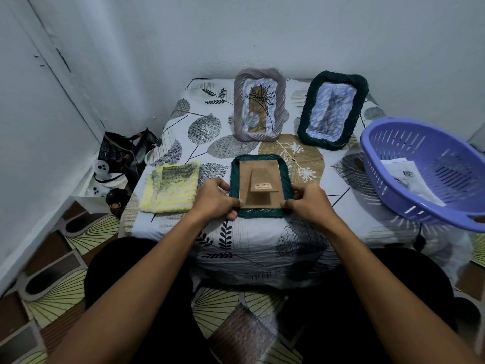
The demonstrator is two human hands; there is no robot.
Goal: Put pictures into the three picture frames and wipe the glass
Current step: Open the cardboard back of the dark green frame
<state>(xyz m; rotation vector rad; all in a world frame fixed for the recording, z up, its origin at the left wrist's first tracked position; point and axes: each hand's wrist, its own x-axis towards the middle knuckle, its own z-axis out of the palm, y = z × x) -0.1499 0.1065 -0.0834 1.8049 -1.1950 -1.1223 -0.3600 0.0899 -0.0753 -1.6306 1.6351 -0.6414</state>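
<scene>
A dark green frame [259, 214] lies face down at the table's near middle, its brown cardboard back [259, 185] with a fold-out stand facing up. My left hand [215, 200] grips its lower left corner, thumb at the cardboard's edge. My right hand [305, 203] grips the lower right corner in the same way. A grey twisted frame [258, 105] stands upright behind it with a picture inside. A second dark green frame [332, 109] leans at the back right, also with a picture. A yellow and grey knitted cloth [169, 189] lies to the left.
A purple slotted basket [430, 169] with papers inside sits tilted at the table's right edge. The low table carries a leaf-print cover [210, 132]. A black bag [126, 153] and a white bag lie on the floor in the left corner. Walls close in behind and to the left.
</scene>
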